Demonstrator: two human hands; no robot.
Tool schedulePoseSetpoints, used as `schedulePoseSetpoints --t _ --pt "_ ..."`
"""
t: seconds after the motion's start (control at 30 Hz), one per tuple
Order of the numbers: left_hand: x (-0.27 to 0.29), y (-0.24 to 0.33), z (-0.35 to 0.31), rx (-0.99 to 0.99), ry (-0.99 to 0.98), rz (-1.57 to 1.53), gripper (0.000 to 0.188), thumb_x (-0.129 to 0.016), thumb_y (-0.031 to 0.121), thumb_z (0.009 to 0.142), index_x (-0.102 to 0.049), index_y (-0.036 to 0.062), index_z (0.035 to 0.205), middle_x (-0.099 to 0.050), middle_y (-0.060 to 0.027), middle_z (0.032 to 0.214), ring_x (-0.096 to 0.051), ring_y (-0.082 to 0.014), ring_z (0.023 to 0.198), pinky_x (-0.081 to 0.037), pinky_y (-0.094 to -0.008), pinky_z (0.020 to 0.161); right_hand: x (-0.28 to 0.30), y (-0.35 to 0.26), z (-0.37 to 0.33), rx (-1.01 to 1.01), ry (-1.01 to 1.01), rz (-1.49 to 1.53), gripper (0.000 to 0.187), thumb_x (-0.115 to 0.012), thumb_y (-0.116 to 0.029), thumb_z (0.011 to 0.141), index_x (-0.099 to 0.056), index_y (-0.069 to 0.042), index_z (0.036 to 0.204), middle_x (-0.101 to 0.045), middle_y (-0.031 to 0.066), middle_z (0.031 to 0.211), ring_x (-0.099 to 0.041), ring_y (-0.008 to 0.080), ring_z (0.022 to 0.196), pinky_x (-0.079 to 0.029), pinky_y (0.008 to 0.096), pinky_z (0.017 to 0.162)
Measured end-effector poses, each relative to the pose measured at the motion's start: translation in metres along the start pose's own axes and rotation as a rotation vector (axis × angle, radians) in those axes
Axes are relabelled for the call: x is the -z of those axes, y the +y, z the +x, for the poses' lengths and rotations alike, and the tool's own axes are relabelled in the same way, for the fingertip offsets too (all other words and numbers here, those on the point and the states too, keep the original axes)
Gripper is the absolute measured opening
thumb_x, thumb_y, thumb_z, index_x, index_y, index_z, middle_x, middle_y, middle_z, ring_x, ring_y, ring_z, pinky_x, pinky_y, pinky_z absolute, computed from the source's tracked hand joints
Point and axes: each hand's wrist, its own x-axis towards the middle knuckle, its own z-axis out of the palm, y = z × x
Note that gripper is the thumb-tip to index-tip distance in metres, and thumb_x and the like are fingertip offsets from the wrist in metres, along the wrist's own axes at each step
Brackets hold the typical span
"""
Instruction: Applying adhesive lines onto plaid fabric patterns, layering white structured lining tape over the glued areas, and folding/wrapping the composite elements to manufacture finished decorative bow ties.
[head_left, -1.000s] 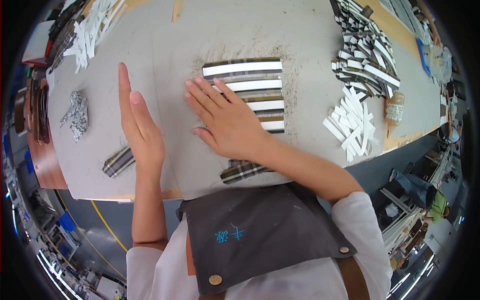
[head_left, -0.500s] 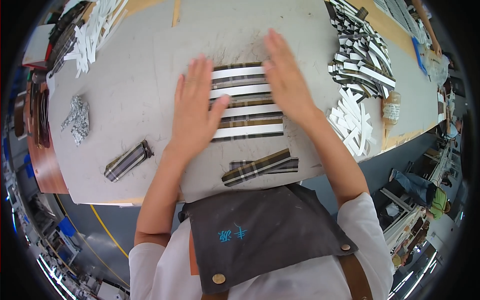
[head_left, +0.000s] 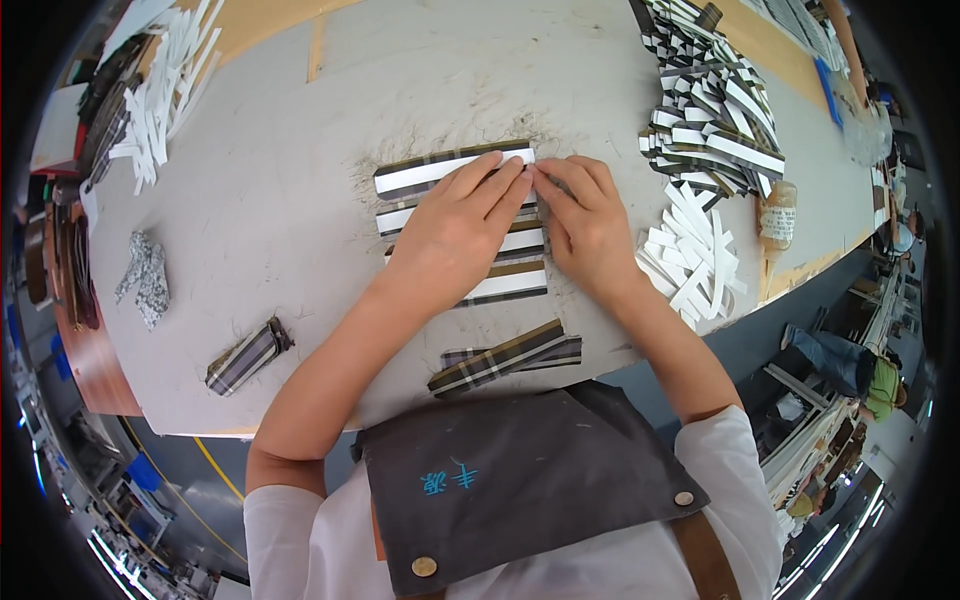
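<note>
Several plaid fabric strips with white strips along them lie in rows before me. The farthest fabric strip (head_left: 405, 180) has its right end between my hands. My left hand (head_left: 450, 240) reaches across the rows, its bent fingers closed down on that end; its thumb is hidden. My right hand (head_left: 590, 225) pinches the same end from the right, its fingertips meeting the left hand's. Below them, a nearer fabric strip (head_left: 520, 283) lies with its white strip upward. The left parts of the middle rows are covered by my left hand and forearm.
Crossed plaid strips (head_left: 505, 358) lie near the table edge, a folded plaid bundle (head_left: 248, 357) to their left. A grey speckled cloth scrap (head_left: 145, 280) is farther left. At right are piled plaid-and-white strips (head_left: 715, 110), loose white strips (head_left: 690, 255) and a bottle (head_left: 778, 215). More white strips (head_left: 165, 90) lie far left.
Both hands, flat at the two sides of the rows before, have come together at the farthest strip's right end. The left hand moved right across the rows, and its fingers closed.
</note>
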Motion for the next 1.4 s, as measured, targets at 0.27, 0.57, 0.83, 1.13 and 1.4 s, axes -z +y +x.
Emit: schedulePoseSetpoints --t 0.27,0.57,0.83,1.13,1.4 --pt "-0.008 0.01 0.001 0.058 -0.084 0.08 0.05 -0.057 0.003 0.08 -0.051 -0.0076 0.128 -0.051 -0.0186 0.133 -0.046 -0.0325 0.126 -0.037 -0.0414 0.108 -0.002 0.0 -0.003 -0.023 -0.012 0.011 0.037 -0.062 0.005 0.066 -0.064 0.006 0.103 -0.059 0.0099 0.108 -0.054 0.029 0.099 -0.048 0.0379 0.083" --pt "-0.008 0.008 0.002 0.092 -0.058 0.056 0.05 -0.059 -0.002 0.076 -0.053 -0.0055 0.125 -0.053 -0.016 0.132 -0.047 -0.0322 0.126 -0.04 -0.0407 0.106 -0.001 -0.001 -0.001 -0.015 -0.014 -0.014 0.037 -0.061 0.003 0.068 -0.062 0.005 0.104 -0.057 0.0085 0.12 -0.053 0.0289 0.105 -0.047 0.0377 0.086" --pt "0.029 -0.004 -0.027 0.204 -0.12 0.062 0.044 -0.059 0.003 0.085 -0.054 -0.0004 0.128 -0.053 -0.0125 0.135 -0.046 -0.0298 0.128 -0.041 -0.0395 0.105 0.01 -0.003 -0.002 -0.079 -0.12 -0.044 0.043 -0.061 0.004 0.068 -0.062 -0.001 0.111 -0.058 0.006 0.125 -0.052 0.0288 0.108 -0.041 0.0412 0.093" --pt "0.047 -0.02 -0.046 0.259 0.055 0.155 0.035 -0.062 -0.002 0.079 -0.062 -0.0029 0.114 -0.058 -0.012 0.127 -0.053 -0.0305 0.118 -0.047 -0.0392 0.097 0.009 -0.017 0.031 0.01 -0.072 0.11 0.041 -0.06 0.007 0.07 -0.061 0.001 0.111 -0.057 0.0105 0.123 -0.052 0.0316 0.11 -0.045 0.0413 0.092" --pt "0.032 -0.023 -0.032 0.237 0.11 0.091 0.035 -0.063 -0.008 0.073 -0.064 -0.0025 0.108 -0.061 -0.0106 0.106 -0.058 -0.0288 0.098 -0.052 -0.0358 0.083 -0.015 -0.006 0.028 -0.031 -0.006 0.063 0.028 -0.066 0.005 0.072 -0.067 0.001 0.1 -0.061 0.0082 0.107 -0.057 0.0267 0.098 -0.052 0.0337 0.079"
